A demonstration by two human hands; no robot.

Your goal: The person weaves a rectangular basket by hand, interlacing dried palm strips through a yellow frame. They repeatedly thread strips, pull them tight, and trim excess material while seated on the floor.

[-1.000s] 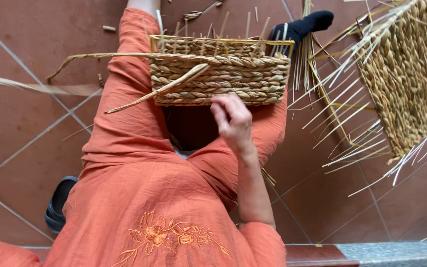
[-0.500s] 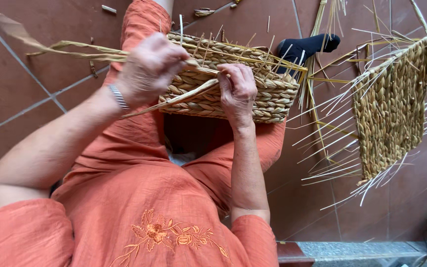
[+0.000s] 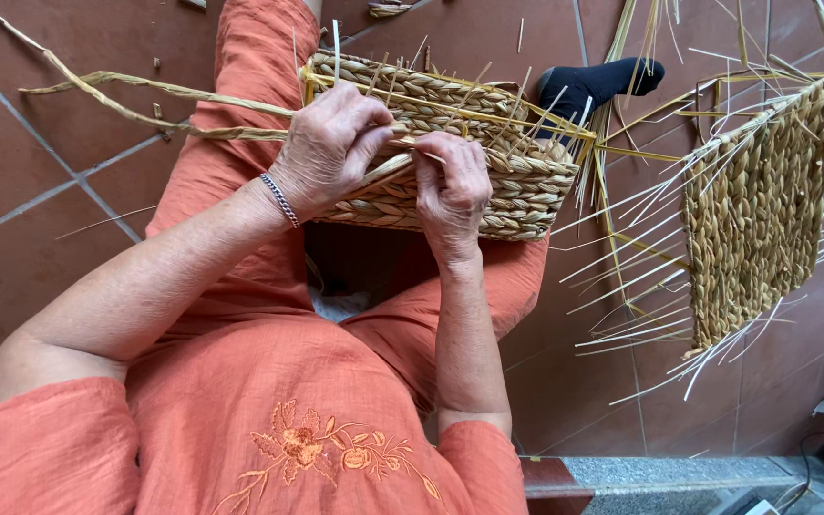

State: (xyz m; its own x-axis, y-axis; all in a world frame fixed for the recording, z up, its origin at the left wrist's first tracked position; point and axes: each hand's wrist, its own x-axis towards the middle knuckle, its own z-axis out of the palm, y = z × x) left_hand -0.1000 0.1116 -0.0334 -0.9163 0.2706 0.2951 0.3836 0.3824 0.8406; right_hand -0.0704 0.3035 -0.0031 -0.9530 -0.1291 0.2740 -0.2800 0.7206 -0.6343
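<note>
A half-woven basket [image 3: 450,153] of thick, twisted straw-coloured rope lies on its side across the person's lap, its open rim turned away and thin pale stakes sticking out past the weave — some upright, some splayed to the right. A long flat strand [image 3: 154,105] of the same dried fibre runs from the basket's near wall out to the left, over the thigh and across the tiled floor, kinked along its length — its near end meets the basket's woven wall.
</note>
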